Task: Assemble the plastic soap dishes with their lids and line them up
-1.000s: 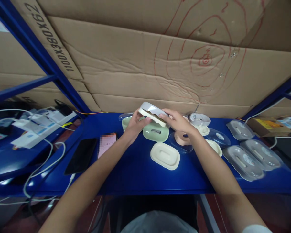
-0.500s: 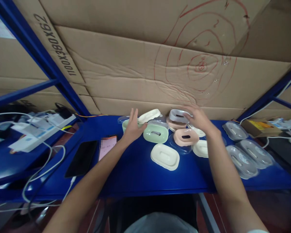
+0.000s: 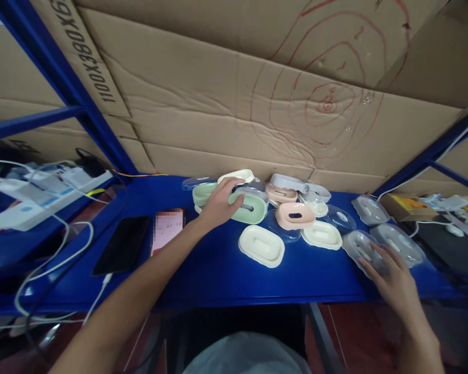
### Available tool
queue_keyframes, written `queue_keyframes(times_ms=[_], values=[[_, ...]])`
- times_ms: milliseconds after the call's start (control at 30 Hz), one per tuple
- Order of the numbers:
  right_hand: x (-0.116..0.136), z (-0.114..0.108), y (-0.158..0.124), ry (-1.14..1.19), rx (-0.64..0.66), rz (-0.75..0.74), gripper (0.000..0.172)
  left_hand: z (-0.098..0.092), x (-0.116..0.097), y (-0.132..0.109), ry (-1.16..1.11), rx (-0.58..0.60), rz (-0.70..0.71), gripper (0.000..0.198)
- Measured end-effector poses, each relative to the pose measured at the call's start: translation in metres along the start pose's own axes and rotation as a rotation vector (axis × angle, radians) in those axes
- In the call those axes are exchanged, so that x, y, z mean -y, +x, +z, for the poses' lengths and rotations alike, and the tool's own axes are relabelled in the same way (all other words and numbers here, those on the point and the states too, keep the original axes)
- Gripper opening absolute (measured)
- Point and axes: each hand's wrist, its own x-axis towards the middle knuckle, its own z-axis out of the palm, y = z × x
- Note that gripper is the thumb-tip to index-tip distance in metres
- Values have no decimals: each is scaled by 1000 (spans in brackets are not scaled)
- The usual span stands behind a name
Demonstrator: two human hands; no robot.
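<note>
My left hand [image 3: 220,204] is open, thumb and fingers apart, over the left edge of a green plastic dish with a central slot [image 3: 253,210]. Another green dish [image 3: 202,193] lies partly hidden behind it, and a cream base piece [image 3: 239,175] rests near its fingertips. On the right, my right hand [image 3: 392,278] spreads its fingers over a grey lidded box [image 3: 361,249]; the fingertips appear to touch its clear lid. A pink slotted dish [image 3: 294,215] and a cream base piece [image 3: 262,246] lie between the hands.
More grey lidded boxes [image 3: 400,243] stand at the right. Grey slotted dishes [image 3: 290,182], another cream base [image 3: 323,235] and clear lids [image 3: 340,218] lie behind. To the left are a black phone [image 3: 121,245], a lit phone [image 3: 167,228] and a power strip [image 3: 58,200]. Cardboard [image 3: 203,104] backs the table.
My right hand has moved from the grey dish at the back to a grey lidded box at the front right. My left hand has stayed by the green dishes, its fingers lowered.
</note>
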Motion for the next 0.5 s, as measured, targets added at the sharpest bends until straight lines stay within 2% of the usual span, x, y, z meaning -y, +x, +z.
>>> queue_keyframes(times_ms=[67,133,200,267,333,400,433,500], values=[[14,0,-8,78,-5,28,86,0,-7,1,-85,6,19,31],[32,0,-17,163,-80,151,80,0,-12,0,-188,49,-11,31],[53,3,-26,291,-160,250,74,0,-17,-1,-325,148,-53,36],[82,8,-30,405,-194,221,69,-1,-23,-4,-478,283,-80,48],[122,15,-25,489,-147,20,64,-2,-30,-7,-620,410,-92,73],[170,24,-10,558,-27,-272,59,-2,-37,-9,-720,491,-88,101],[195,29,1,580,21,-396,57,-1,-39,-10,-739,492,-89,110],[242,41,29,621,171,-643,56,0,-38,-9,-734,396,-115,115]])
